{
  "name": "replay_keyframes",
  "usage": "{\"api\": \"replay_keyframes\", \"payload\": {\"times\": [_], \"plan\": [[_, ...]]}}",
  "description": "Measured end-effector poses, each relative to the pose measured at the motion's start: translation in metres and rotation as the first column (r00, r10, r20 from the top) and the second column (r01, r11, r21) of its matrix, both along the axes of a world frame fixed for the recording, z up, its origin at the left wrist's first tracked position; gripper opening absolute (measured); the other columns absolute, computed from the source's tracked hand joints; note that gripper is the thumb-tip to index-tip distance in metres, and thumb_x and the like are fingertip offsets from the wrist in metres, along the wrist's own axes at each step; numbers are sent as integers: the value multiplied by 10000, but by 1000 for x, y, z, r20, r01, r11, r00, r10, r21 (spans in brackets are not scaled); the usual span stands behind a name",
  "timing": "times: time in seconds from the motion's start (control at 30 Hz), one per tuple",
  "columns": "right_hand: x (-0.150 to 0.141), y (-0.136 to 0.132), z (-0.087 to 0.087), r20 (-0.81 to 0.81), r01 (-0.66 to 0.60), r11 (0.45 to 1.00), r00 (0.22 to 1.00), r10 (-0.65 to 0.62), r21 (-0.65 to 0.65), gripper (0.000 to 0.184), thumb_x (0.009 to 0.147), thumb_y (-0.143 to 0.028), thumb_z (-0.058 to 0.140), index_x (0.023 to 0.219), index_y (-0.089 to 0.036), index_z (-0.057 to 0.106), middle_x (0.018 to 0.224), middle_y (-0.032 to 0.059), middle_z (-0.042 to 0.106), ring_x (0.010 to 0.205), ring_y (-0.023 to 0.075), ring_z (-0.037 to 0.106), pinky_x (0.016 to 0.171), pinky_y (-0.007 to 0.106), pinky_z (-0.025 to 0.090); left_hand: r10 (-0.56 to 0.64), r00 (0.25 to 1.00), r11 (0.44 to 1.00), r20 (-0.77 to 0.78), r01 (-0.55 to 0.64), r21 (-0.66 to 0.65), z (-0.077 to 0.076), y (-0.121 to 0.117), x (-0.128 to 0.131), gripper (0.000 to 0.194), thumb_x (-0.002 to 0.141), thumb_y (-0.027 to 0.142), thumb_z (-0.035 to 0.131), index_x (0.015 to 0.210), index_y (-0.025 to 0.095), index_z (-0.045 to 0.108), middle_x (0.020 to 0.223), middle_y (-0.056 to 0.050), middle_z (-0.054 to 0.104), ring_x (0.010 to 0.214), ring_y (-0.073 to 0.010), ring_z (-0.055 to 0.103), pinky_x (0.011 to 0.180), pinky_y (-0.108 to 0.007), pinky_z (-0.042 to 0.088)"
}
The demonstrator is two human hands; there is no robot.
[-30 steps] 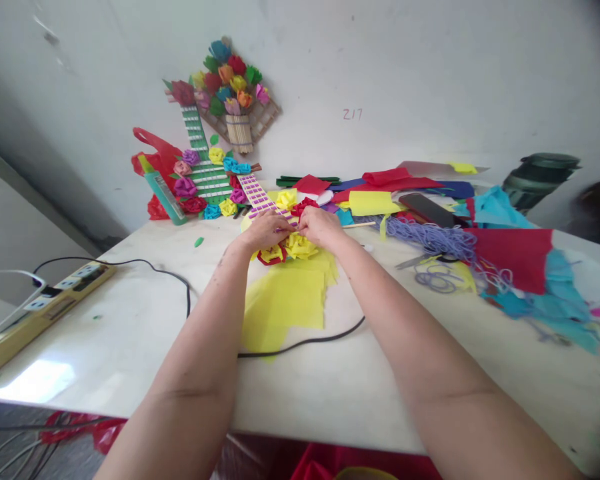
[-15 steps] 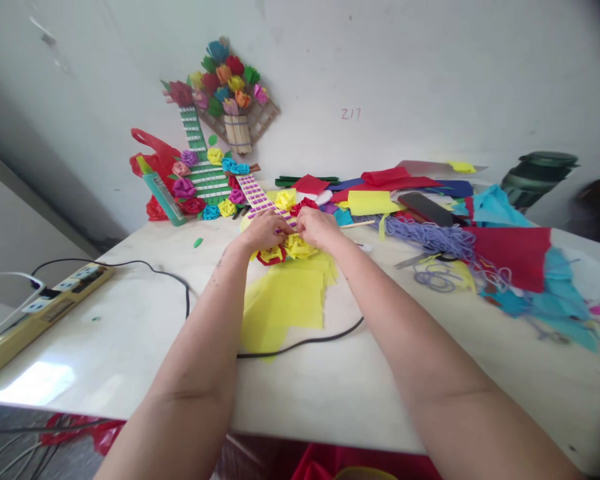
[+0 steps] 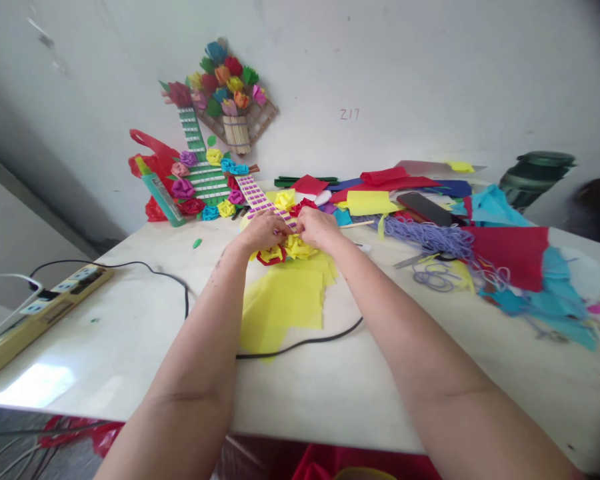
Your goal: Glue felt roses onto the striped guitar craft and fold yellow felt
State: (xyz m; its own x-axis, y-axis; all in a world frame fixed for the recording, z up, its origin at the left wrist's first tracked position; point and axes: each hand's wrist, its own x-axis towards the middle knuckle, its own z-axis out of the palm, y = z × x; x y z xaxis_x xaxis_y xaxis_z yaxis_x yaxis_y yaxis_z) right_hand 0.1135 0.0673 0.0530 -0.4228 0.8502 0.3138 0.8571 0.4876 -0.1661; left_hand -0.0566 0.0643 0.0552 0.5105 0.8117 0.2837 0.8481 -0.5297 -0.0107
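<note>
Our left hand (image 3: pixel 265 231) and right hand (image 3: pixel 317 228) curled at the checkered strip (image 3: pixel 256 195); we couldn't tell whether they grasped anything. Yellow flowers (image 3: pixel 300 248) lay just below our grip.

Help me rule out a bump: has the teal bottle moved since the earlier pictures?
No. The teal bottle keeps the same place against the wall number; the whole view only shifts slightly.

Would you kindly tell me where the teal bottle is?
In the head view, the teal bottle stands tilted at left, in front of the red bag, beside the paper flowers.
</note>
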Motion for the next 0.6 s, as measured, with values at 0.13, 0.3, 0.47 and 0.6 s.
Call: {"api": "replay_keyframes", "payload": {"times": [0.13,0.3,0.47,0.6], "plan": [[3,2,1,5,-2,1000,1000,2,-18,199,758,-190,555,870,-246,710,1073,33,646,933,203,598,760,293,447,0,1000,1000,0,0,3,-2,2,-1,289,721,174,540,913,266,735,939,-6,705,911,-187,559,924,-321,371],[4,2,3,5,-12,998,1000,13,-64,186,739,-210,591,857,-260,726,1042,29,665,927,202,604,761,287,449,-16,1000,1000,14,16,12,-3,3,-2,280,729,186,531,905,259,736,939,-11,705,918,-192,559,925,-330,374],[2,0,3,4,2,999,1000,-2,-37,239,737,-174,564,897,-251,723,1053,42,661,921,202,608,759,289,452,0,1000,1000,2,0,6,-1,0,0,300,724,182,521,918,266,734,951,-7,703,934,-195,553,934,-335,375],[1,-1,2,6,-5,1000,1000,5,-17,245,739,-162,551,902,-239,717,1074,45,645,936,201,601,763,287,448,6,1000,1000,1,-6,2,0,-3,2,301,721,173,529,924,262,732,969,-6,702,953,-198,547,935,-328,376]]}}
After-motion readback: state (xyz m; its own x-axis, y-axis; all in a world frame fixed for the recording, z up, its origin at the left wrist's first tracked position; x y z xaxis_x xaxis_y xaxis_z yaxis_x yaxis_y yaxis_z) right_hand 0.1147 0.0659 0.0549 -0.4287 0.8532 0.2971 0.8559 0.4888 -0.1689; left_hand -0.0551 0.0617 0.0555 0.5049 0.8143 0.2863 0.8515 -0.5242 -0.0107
